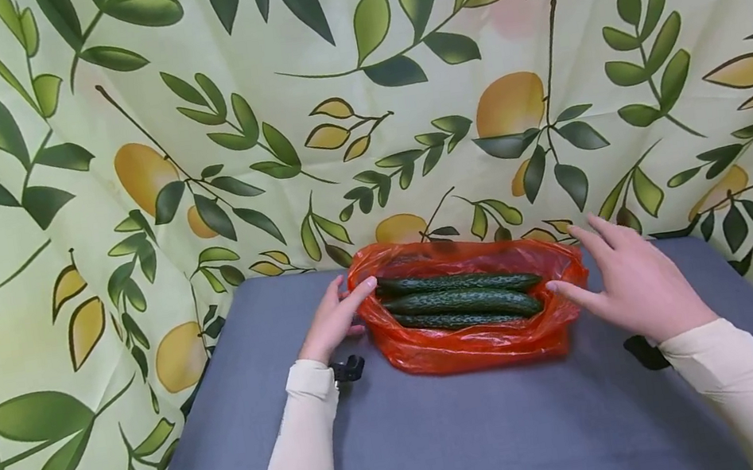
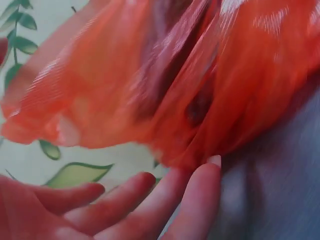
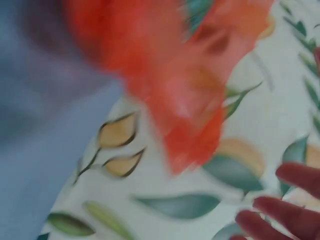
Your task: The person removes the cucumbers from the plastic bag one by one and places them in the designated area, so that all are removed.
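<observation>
An opened red plastic bag (image 1: pixel 437 355) lies on the grey-blue table, its mouth facing up. Three long, dark green cucumbers (image 1: pixel 461 301) rest side by side inside it. My left hand (image 1: pixel 331 323) is at the bag's left end, fingers spread and one tip over the rim. In the left wrist view, straight fingers (image 2: pixel 197 200) reach the bag's crumpled edge; whether they press on it I cannot tell. At the right end my right hand (image 1: pixel 643 282) is spread wide, its thumb near the rim. The right wrist view shows its fingers apart from the bag's loose corner (image 3: pixel 192 145).
Behind and beside the table (image 1: pixel 436 451) hangs a pale cloth (image 1: pixel 359 213) printed with leaves and orange fruit. The bag lies near the table's far edge, close to this cloth. Dark wrist devices (image 1: pixel 348 368) are worn below both hands.
</observation>
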